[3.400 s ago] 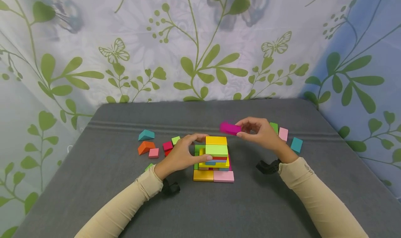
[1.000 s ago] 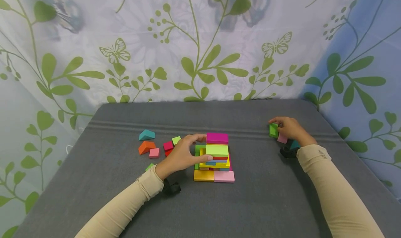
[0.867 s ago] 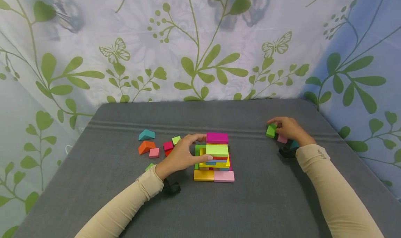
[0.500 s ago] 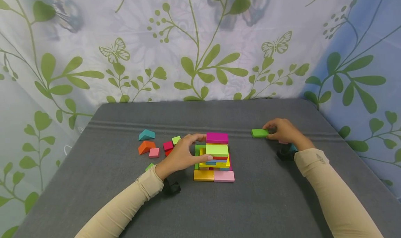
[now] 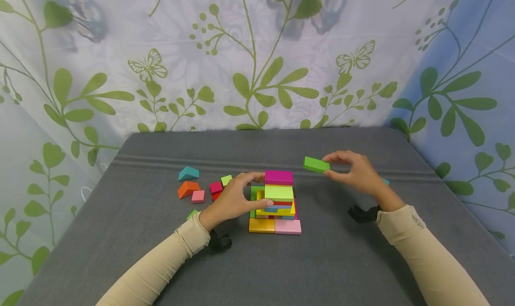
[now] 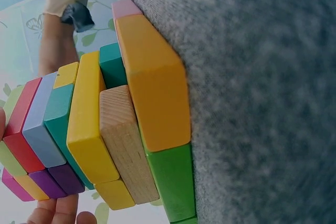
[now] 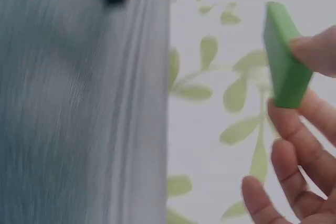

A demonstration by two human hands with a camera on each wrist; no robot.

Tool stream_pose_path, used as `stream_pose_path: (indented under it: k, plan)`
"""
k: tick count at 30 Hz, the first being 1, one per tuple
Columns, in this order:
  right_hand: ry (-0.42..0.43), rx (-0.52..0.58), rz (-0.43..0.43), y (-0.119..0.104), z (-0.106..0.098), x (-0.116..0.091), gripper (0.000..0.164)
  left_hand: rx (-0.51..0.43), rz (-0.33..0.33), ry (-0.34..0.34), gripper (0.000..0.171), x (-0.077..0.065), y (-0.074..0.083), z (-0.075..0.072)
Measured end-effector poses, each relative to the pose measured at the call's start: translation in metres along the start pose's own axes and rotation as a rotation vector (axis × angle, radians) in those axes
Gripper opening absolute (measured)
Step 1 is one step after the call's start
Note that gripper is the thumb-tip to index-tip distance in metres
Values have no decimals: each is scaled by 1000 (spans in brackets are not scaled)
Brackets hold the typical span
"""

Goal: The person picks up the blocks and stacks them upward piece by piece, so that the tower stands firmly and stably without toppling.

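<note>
A layered stack of coloured wooden blocks stands mid-table, with a magenta block on top at the back. My left hand holds the stack's upper layers from the left, thumb in front and fingers behind. In the left wrist view, its fingertips touch near the purple blocks. To the right of the stack, my right hand pinches a flat green block by its end, in the air. The right wrist view shows the thumb on one side of this block and fingers below.
Left of the stack lie a teal wedge, an orange arch-shaped block, a pink block, red blocks and a light green block. Behind my right wrist a teal block barely shows. A patterned curtain hangs behind the table.
The magenta block has gone from my right hand onto the stack. My right hand has since picked up the green block at the right and moved it left and up. My left hand stays put.
</note>
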State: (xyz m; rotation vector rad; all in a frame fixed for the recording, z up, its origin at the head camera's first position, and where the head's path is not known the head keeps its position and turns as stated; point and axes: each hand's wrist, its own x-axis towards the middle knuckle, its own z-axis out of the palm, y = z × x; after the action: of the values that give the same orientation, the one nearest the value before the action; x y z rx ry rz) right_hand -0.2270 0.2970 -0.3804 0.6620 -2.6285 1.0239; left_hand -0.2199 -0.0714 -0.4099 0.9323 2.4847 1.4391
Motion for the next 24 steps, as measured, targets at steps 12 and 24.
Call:
stream_pose_path:
  k: [12, 24]
  plan:
    - [183, 197, -416, -51, 29, -5, 28, -1, 14, -3, 71, -1, -1, -1]
    - [117, 78, -545, -67, 55, -13, 39, -1, 54, -1, 68, 0, -1, 0]
